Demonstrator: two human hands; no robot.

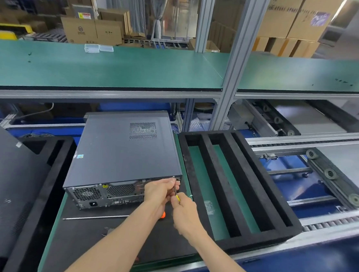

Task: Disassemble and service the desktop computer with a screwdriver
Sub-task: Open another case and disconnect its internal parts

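A dark grey desktop computer case [122, 153] lies on its side on a black mat, its rear panel with fan grilles and ports facing me. My right hand [186, 216] grips the yellow handle of a small screwdriver [176, 194], whose tip points up at the case's upper right rear corner. Just left of it, my left hand [159, 193] pinches the screwdriver's shaft against the rear panel. A second, long screwdriver [96, 217] with an orange handle lies on the mat under my left forearm.
A black foam tray [240, 195] with long slots sits right of the case; a small clear bag lies in one slot. Another dark panel on black foam [7, 187] lies at left. A green shelf [115, 67] runs above. Conveyor rollers are at right.
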